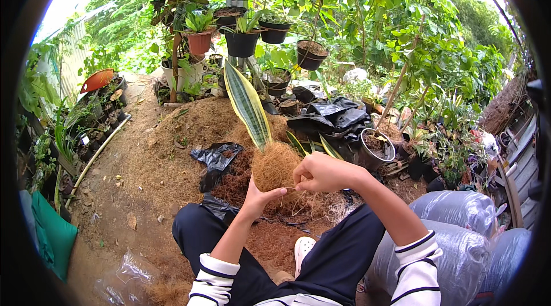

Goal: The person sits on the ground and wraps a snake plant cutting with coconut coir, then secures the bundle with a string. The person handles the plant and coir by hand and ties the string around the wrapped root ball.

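Observation:
A ball of brown coconut fibre [273, 166] is in front of my knees, with one upright snake plant leaf [246, 105], dark green with yellow edges, rising from its top. My left hand [258, 199] cups the ball from its lower left side, the thumb stretched to the right across its front. Close to that thumb, my right hand [329, 172] pinches a thin string [290, 188] at the ball's lower right. How far the string wraps around the ball cannot be made out. More snake plant leaves [329, 147] stick out behind my right hand.
Loose fibre [234, 185] and black plastic [217, 157] lie beneath the ball. Pale strings [342, 211] lie near my right knee. Stuffed plastic sacks [443, 250] crowd my right side. Pots [242, 43] hang ahead, and a potted plant [376, 146] stands front right.

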Demonstrator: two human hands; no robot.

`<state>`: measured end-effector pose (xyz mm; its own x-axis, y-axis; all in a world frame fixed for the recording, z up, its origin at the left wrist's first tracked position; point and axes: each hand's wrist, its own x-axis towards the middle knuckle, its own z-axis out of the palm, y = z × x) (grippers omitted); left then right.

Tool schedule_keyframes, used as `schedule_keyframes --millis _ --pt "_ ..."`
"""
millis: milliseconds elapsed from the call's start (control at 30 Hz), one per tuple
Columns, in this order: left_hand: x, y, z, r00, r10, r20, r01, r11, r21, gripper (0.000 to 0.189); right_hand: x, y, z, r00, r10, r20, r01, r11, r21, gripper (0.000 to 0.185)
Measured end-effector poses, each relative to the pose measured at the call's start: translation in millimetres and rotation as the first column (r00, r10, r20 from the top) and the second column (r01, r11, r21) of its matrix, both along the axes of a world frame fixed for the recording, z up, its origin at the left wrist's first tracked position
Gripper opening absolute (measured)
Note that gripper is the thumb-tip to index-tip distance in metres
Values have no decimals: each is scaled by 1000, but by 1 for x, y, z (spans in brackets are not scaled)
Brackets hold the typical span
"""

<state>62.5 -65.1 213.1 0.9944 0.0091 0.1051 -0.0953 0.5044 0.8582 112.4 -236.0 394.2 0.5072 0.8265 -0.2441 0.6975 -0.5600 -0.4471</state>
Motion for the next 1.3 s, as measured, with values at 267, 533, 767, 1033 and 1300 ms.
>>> schedule_keyframes --millis 267,533,767,1033,1300 --pt "-3 6 7 997 17 -75 -25 995 -102 73 -12 -14 24 831 299 -469 -439 870 -223 12" --pt "-1 6 2 999 -20 -31 19 1000 -25 74 -20 15 -11 973 174 154 -159 982 -106 12" --pt "-5 5 1 999 -35 -36 36 999 34 80 -10 23 -27 944 156 291 -129 985 -111 11" --pt "-8 4 8 999 -22 25 19 996 88 91 -12 22 -26 930 158 332 -136 987 -91 13" --pt "-9 -3 14 993 44 110 -61 986 157 88 -14 21 -27 935 132 329 -120 991 -55 12"
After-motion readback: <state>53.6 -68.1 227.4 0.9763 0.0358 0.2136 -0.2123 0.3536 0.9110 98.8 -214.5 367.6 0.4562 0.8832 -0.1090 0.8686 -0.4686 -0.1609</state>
